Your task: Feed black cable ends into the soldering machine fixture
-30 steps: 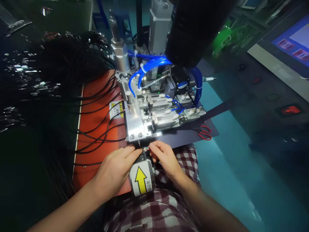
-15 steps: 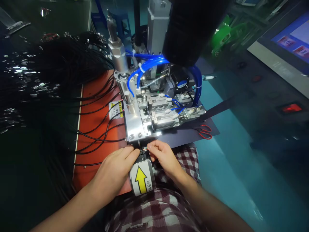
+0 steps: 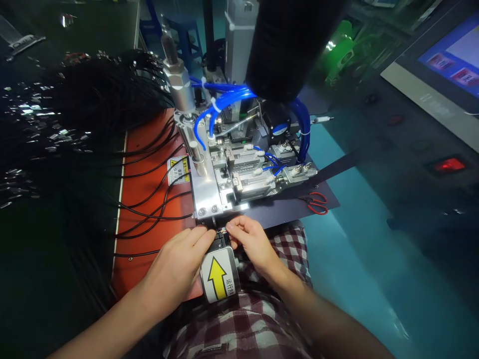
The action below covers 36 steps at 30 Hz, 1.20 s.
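My left hand (image 3: 178,262) is closed at the front of the metal machine (image 3: 204,187), its thumb and fingers on a black cable (image 3: 140,255) that runs in from the left. Thin, light-coloured wire ends (image 3: 222,230) show in the small gap between both hands. Thumb and index finger of my right hand (image 3: 252,244) pinch these wire ends. Just below the fingertips is a cylindrical housing (image 3: 219,274) with a yellow arrow label. How the wires sit against the machine is hidden by my fingers.
Several black cables cross the orange board (image 3: 149,194) from a large cable bundle (image 3: 97,94) with shiny ends. Red-handled snips (image 3: 318,203) lie on the dark plate (image 3: 292,214). Blue air hoses (image 3: 232,94) arch over the machine. A screen panel (image 3: 452,62) stands right.
Both hands stay at the same spot in front of the machine, with the same pinch. The whole view has shifted slightly; nothing is visibly taken or let go.
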Motion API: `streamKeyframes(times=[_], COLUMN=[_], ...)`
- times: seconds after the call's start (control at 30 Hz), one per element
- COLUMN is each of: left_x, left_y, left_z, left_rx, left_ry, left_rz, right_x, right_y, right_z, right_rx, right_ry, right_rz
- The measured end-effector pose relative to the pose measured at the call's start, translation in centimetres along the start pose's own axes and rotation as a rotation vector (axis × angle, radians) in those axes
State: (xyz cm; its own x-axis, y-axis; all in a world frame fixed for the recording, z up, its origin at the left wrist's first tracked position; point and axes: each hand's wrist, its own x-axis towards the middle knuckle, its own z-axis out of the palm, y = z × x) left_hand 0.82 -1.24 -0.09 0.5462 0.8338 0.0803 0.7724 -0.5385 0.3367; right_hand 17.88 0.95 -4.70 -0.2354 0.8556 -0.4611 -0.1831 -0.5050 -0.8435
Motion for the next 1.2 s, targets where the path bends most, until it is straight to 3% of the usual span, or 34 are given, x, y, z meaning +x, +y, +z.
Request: streamKeyframes(times=[0.33,0.57,0.73,1.0,1.2], left_x=[0.4,0.0,-0.6,-1.6,-1.4], left_y=[-0.1,0.2,-0.1,0.3,1.0], left_z=[-0.2,0.0,0.2,0.8,0.2], left_rx=[0.013,0.221,0.002,-0.038,0.0], left_ry=[0.03,0.059,0.015,0.09,-0.01], left_rz=[0.018,-0.006,-0.073,-0.153,-0.206], right_x=[0.0,0.0,0.1,0.1,0.5], right_y=[-0.1,0.1,0.0,0.1,0.4], right_z=[0.0,-0.2,-0.5,-0.8,-0.5], right_rx=[-0.006,0.064,0.08,0.05,-0.016], right_ry=[-0.003,-0.026,-0.05,-0.054,-0.047], right_rz=[-0.004,0.06,0.07,-0.005,-0.045])
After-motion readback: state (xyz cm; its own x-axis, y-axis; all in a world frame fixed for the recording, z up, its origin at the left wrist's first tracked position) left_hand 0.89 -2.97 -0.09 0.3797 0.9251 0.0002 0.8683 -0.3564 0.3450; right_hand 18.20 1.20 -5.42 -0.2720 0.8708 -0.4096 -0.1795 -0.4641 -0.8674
